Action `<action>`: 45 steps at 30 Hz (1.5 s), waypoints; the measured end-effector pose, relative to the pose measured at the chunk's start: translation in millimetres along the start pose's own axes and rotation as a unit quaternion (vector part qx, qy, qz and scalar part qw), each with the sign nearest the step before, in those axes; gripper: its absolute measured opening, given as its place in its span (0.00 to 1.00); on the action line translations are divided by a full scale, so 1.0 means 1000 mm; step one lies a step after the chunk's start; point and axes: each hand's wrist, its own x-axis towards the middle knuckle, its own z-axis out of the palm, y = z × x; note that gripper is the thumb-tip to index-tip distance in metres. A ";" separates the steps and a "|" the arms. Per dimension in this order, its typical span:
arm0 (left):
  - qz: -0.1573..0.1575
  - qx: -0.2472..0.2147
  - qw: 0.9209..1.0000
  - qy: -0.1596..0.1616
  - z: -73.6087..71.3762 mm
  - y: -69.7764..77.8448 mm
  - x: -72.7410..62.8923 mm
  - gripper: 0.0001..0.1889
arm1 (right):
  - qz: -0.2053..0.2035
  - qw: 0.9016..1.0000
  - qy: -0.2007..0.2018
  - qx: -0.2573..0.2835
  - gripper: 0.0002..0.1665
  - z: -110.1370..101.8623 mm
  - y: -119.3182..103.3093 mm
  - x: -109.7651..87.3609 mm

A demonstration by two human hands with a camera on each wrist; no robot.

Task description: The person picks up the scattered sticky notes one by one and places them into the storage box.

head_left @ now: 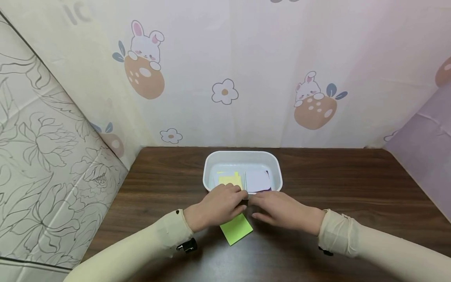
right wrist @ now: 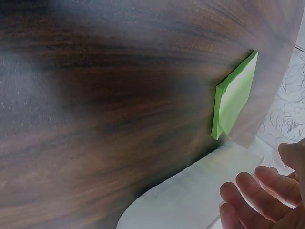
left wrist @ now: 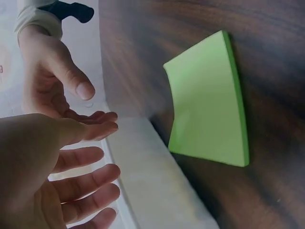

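A white plastic tub (head_left: 243,157) stands toward the back of the table. Inside it, yellow paper notes (head_left: 230,179) lie on the left, beside white paper pieces (head_left: 257,180) with a dark purple edge showing. My left hand (head_left: 222,203) is over the tub's near rim, fingers relaxed and nothing gripped. Facing it across a small gap, my right hand (head_left: 280,208) also has loosely bent fingers at the rim and holds nothing. On the tabletop in front of the tub lies a green sticky-note pad (left wrist: 205,105), partly covered by the left hand in the head view.
The dark wood-grain table (head_left: 334,176) extends to both sides of the tub. Behind it hangs a pale curtain (head_left: 260,78) with rabbits and flowers. A white flower-print sheet (head_left: 46,156) borders the left side, and a lilac sheet (head_left: 428,129) the right.
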 end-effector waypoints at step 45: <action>-0.111 0.045 0.985 -0.121 0.045 0.021 -0.013 0.41 | 0.010 0.999 -0.050 0.006 0.09 0.021 0.000 -0.006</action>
